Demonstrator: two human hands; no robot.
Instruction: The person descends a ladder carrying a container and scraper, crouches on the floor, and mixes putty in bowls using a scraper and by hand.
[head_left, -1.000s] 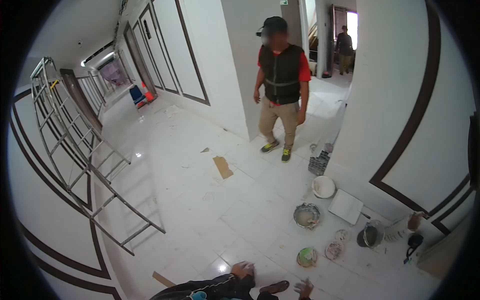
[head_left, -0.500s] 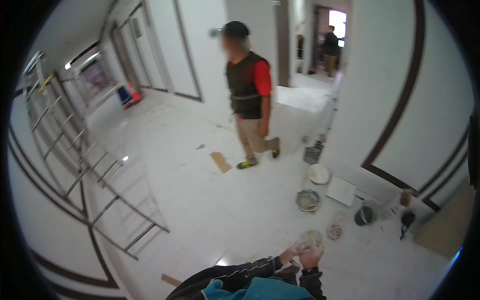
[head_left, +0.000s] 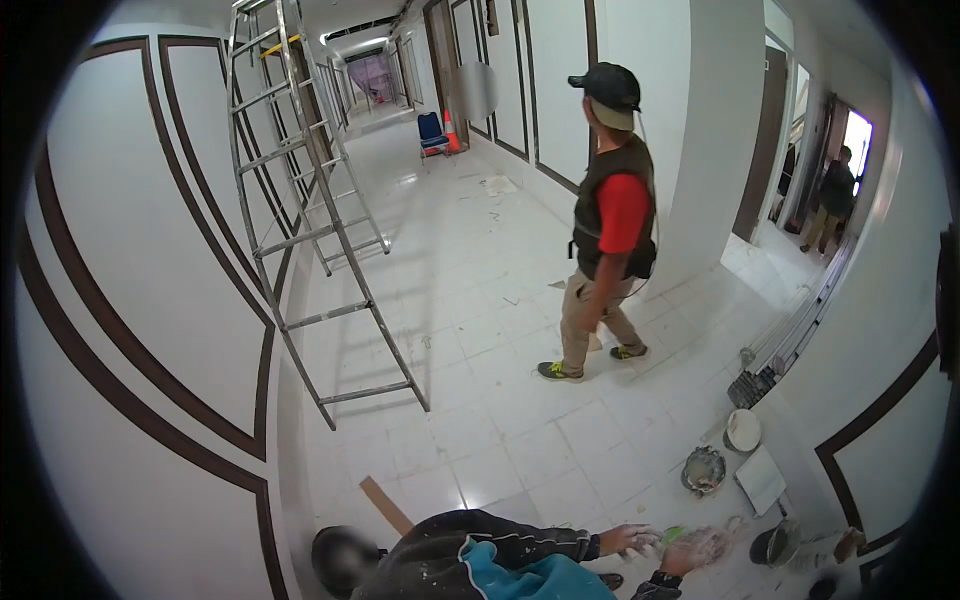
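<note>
At the bottom right, my left hand (head_left: pixel 628 540) stretches out from a dark sleeve, its fingers bent and whitish with dust. My right hand (head_left: pixel 684 557) is close beside it, fingers closed. A crumpled, see-through plastic bag (head_left: pixel 708 543) with a green patch is between the two hands; blur hides exactly how the fingers grip it. Just beyond my hands on the floor are a round grey mixing bowl (head_left: pixel 704 470) with residue and a dark bucket (head_left: pixel 774 546).
A white bucket (head_left: pixel 743 430) and a pale board (head_left: pixel 761 480) lie near the right wall. A person (head_left: pixel 612 220) in a dark vest walks ahead; another person (head_left: pixel 832 195) stands in the far doorway. A metal ladder (head_left: pixel 315 230) stands left. A cardboard strip (head_left: pixel 385 505) lies on the floor.
My view has swung left, so the ladder and corridor show more. My hands appear farther right and slightly more apart. The walking person has turned toward the corridor.
</note>
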